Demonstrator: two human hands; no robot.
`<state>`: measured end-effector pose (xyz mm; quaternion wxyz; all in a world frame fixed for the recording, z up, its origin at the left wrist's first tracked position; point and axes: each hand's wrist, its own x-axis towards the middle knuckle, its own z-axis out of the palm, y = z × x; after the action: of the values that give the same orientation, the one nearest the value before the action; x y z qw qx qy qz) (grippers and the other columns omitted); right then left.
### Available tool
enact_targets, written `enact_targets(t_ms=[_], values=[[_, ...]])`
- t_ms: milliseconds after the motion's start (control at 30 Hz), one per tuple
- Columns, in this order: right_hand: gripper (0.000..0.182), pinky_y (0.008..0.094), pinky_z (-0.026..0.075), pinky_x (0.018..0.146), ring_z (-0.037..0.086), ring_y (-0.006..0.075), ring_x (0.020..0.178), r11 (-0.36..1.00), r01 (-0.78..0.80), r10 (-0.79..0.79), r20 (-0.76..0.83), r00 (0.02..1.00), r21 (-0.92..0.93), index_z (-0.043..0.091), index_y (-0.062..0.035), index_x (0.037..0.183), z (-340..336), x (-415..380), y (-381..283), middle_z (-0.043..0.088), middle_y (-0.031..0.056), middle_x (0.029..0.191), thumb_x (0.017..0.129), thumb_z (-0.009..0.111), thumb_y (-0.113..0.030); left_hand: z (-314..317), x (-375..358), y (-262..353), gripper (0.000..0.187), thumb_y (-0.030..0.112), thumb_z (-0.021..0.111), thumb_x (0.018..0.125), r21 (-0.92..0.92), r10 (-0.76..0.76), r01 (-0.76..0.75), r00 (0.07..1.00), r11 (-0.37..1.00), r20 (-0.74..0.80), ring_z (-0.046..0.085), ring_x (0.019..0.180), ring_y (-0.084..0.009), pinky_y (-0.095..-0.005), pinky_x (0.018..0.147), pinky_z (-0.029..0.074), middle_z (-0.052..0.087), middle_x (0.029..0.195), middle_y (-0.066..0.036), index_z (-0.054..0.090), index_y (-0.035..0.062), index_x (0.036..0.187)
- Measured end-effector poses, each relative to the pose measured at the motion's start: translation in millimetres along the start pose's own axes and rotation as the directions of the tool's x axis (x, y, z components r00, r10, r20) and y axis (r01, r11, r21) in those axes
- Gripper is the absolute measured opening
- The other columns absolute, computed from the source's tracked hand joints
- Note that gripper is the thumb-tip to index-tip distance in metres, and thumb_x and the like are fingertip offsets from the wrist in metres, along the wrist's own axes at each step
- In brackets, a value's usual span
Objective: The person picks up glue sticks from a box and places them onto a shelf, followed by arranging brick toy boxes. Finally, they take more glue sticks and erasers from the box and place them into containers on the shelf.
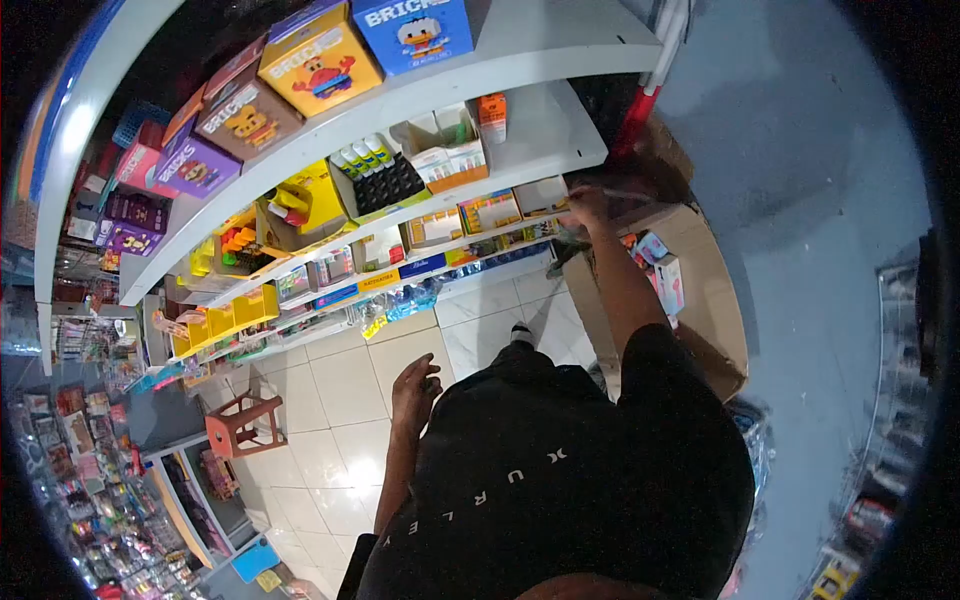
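Note:
My left hand (415,388) hangs over the tiled floor with its fingers loosely bent and apart, nothing in it. My right hand (588,208) reaches to the right end of a lower shelf, beside a small open tray (541,195). Its fingers are dark and blurred, so whether they hold anything is hidden. Below my right forearm stands an open cardboard box (715,300) with several small packages (667,282) inside. On the shelf above are a white and orange carton (492,118) and a display box of glue-like tubes (368,165).
Brick toy boxes (320,62) line the upper shelf (540,35). Yellow bins (228,318) sit lower left. A reddish-brown stool (243,425) stands on the floor at left, near racks of packaged goods (95,490). A grey-blue wall or floor surface (800,200) lies at right.

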<state>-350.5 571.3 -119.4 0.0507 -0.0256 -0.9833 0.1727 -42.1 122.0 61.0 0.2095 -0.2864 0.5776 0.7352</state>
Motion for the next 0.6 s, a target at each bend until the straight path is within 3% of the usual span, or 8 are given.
enact_targets(t_ms=[33,100,167,233,433,533,600], values=[[0.021,0.0354,0.057,0.075,0.070,0.0227,0.083,0.993,0.054,-0.053,0.017,0.998,-0.107,0.075,-0.0110,0.085,13,8,9,0.073,0.0067,0.086,0.077,0.073,-0.030,5,0,1,0.039,0.020,0.060,0.095,-0.080,-0.031,0.029,0.999,0.996,-0.022,0.058,0.079,-0.0160,-0.0290,0.070,0.052,0.062,0.103,-0.012,0.054,-0.0012,0.128],[0.024,0.0364,0.056,0.076,0.070,0.0241,0.086,0.923,-0.287,0.262,0.126,0.957,0.255,0.075,-0.0127,0.089,30,20,12,0.073,0.0068,0.091,0.075,0.073,-0.033,19,0,8,0.040,0.023,0.061,0.095,-0.166,-0.063,0.051,0.995,0.985,-0.071,0.057,0.075,-0.0150,-0.0282,0.066,0.050,0.061,0.101,-0.010,0.055,-0.0011,0.126],[0.027,0.0377,0.056,0.076,0.069,0.0254,0.090,0.820,-0.438,0.336,0.308,0.890,0.369,0.072,-0.0107,0.095,29,27,16,0.072,0.0095,0.096,0.078,0.071,-0.031,34,-2,14,0.037,0.023,0.062,0.095,-0.176,-0.071,0.046,0.988,0.983,-0.134,0.056,0.069,-0.0130,-0.0266,0.061,0.047,0.061,0.096,-0.008,0.058,-0.0007,0.123],[0.028,0.0395,0.057,0.076,0.067,0.0265,0.094,0.864,-0.402,0.229,0.475,0.850,0.303,0.066,-0.0049,0.104,-21,19,-7,0.070,0.0148,0.100,0.086,0.065,-0.026,39,1,10,0.037,0.023,0.062,0.095,-0.207,-0.056,0.029,0.991,0.978,-0.123,0.056,0.069,-0.0130,-0.0264,0.060,0.047,0.061,0.096,-0.008,0.059,-0.0005,0.123],[0.022,0.0399,0.055,0.077,0.068,0.0298,0.087,0.989,-0.107,0.131,0.251,0.959,-0.107,0.073,-0.0087,0.084,60,40,27,0.071,0.0128,0.092,0.079,0.065,-0.028,53,5,14,0.045,0.029,0.060,0.095,-0.133,-0.057,0.041,0.992,0.990,-0.113,0.054,0.074,-0.0138,-0.0283,0.066,0.048,0.059,0.102,-0.009,0.053,-0.0007,0.129],[0.023,0.0414,0.055,0.076,0.068,0.0315,0.085,0.983,-0.175,0.184,0.372,0.910,-0.057,0.072,-0.0075,0.076,44,38,22,0.071,0.0128,0.086,0.079,0.064,-0.029,52,12,8,0.043,0.026,0.059,0.096,-0.169,-0.053,0.033,0.992,0.985,-0.112,0.054,0.072,-0.0141,-0.0284,0.066,0.048,0.060,0.100,-0.009,0.053,-0.0005,0.129],[0.023,0.0417,0.054,0.078,0.068,0.0318,0.085,0.989,-0.137,0.149,0.443,0.884,-0.059,0.072,-0.0064,0.077,44,40,22,0.071,0.0136,0.085,0.078,0.064,-0.028,51,16,3,0.041,0.025,0.059,0.096,-0.157,-0.049,0.031,0.992,0.987,-0.114,0.054,0.071,-0.0143,-0.0284,0.065,0.048,0.060,0.100,-0.009,0.053,-0.0003,0.128]])
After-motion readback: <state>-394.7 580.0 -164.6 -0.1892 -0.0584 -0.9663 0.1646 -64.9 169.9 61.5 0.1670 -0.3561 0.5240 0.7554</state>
